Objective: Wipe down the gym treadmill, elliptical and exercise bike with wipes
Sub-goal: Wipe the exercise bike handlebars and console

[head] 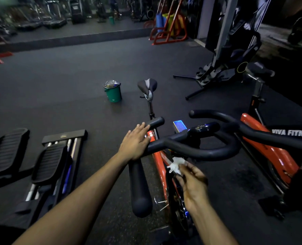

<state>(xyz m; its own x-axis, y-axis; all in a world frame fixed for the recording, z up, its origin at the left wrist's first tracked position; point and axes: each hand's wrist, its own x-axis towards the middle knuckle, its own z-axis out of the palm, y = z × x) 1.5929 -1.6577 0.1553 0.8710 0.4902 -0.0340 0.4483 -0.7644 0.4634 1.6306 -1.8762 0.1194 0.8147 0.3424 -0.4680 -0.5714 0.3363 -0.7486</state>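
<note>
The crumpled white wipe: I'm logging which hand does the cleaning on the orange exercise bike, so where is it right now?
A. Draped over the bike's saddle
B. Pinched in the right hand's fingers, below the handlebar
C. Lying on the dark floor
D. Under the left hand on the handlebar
B: the crumpled white wipe is pinched in the fingers of the right hand just below the black padded handlebar, while the left hand rests on that handlebar with no wipe.

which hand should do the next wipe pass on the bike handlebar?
Right. The right hand already pinches the crumpled white wipe just under the handlebar loop. The left hand rests flat on the bar's left side, holding nothing, likely steadying it.
</note>
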